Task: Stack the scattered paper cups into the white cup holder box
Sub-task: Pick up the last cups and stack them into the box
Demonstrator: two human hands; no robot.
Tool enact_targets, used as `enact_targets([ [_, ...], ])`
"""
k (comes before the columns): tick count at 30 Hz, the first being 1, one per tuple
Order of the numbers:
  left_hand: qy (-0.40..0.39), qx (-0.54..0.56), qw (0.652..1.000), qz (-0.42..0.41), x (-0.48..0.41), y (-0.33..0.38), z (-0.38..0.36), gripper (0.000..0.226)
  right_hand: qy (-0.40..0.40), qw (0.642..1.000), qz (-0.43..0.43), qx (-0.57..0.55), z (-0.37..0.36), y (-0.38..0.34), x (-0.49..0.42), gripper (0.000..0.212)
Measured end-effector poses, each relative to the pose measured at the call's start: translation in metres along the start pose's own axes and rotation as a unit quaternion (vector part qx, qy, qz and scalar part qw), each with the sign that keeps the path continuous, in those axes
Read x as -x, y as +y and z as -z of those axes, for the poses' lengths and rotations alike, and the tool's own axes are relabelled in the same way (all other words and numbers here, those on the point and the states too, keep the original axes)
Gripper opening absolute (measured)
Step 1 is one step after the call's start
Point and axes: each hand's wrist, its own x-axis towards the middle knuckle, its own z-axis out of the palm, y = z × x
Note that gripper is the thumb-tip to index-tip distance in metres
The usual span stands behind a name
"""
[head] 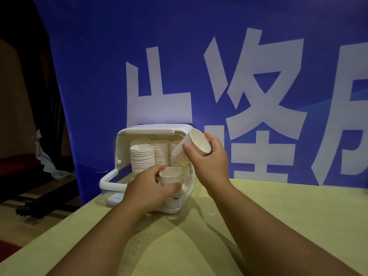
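Two bare hands work at the white rounded plastic cup holder box (155, 129) on the pale yellow bench (278, 216).
The left hand (151, 188) reaches forward, fingers and thumb curled round a short stack of white paper cups (171, 176) at 5 o'clock in the box's open front; the right hand (209, 158), wrist bent, pinches a single tapered white paper cup (191, 148), tilted with its mouth toward the camera, at 1 o'clock of the opening; taller rim-ridged cup stacks (142, 158) stand upright inside.

We view from head, wide-angle, forward-down; white plastic cup holder box (151, 129) close, centre; blue fabric banner (89, 56) straight behind.
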Motion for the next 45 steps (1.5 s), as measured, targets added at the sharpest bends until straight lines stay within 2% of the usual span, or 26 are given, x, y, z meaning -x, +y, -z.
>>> enact_targets([
  [3, -0.005, -0.005, 1.000, 0.005, -0.002, -0.002, 0.001, 0.073, -0.054, 0.997, 0.012, 0.051, -0.006, -0.001, -0.001, 0.079],
  [8, -0.012, 0.006, 1.000, 0.007, -0.002, -0.004, 0.002, 0.069, -0.144, 0.980, 0.020, 0.138, -0.014, 0.001, 0.004, 0.083],
  [14, -0.009, 0.010, 1.000, 0.016, 0.000, -0.003, 0.004, 0.104, -0.129, 0.989, 0.005, 0.076, -0.010, -0.003, -0.001, 0.088],
  [16, -0.007, 0.000, 1.000, 0.005, 0.002, -0.001, 0.005, 0.107, -0.117, 0.991, 0.005, 0.066, -0.012, -0.003, 0.001, 0.083],
  [19, -0.004, 0.005, 1.000, -0.012, 0.004, 0.000, 0.005, 0.100, -0.118, 0.990, 0.005, 0.082, -0.014, -0.001, 0.004, 0.063],
  [22, 0.000, 0.021, 1.000, -0.011, 0.004, -0.003, 0.005, 0.118, -0.140, 0.982, 0.007, 0.125, -0.016, 0.008, 0.005, 0.046],
  [24, -0.002, 0.014, 1.000, -0.012, 0.005, -0.003, 0.005, 0.108, -0.160, 0.974, -0.002, 0.157, -0.016, 0.016, 0.007, 0.039],
  [26, 0.003, 0.005, 1.000, -0.008, 0.004, -0.003, 0.005, 0.085, -0.169, 0.969, -0.008, 0.179, -0.016, 0.025, 0.008, 0.037],
  [31, 0.016, 0.020, 1.000, 0.013, 0.000, -0.002, 0.004, 0.053, -0.181, 0.969, -0.011, 0.169, -0.012, 0.033, 0.011, 0.036],
  [37, 0.026, 0.035, 0.999, 0.007, -0.002, -0.004, 0.001, 0.045, -0.184, 0.971, -0.027, 0.153, -0.011, 0.032, 0.017, 0.039],
  [40, 0.109, -0.007, 0.994, -0.025, 0.004, 0.005, 0.001, 0.040, -0.183, 0.970, -0.037, 0.153, 0.000, 0.028, 0.025, 0.038],
  [42, 0.172, -0.039, 0.981, -0.085, 0.014, 0.018, 0.002, 0.017, -0.170, 0.971, -0.042, 0.164, 0.012, 0.026, 0.029, 0.026],
  [43, 0.172, -0.050, 0.978, -0.109, 0.020, 0.026, 0.001, 0.008, -0.159, 0.971, -0.046, 0.174, 0.021, 0.025, 0.032, 0.020],
  [45, 0.124, -0.050, 0.984, -0.122, 0.031, 0.043, -0.005, 0.021, -0.138, 0.970, -0.062, 0.192, 0.044, 0.023, 0.037, 0.015],
])
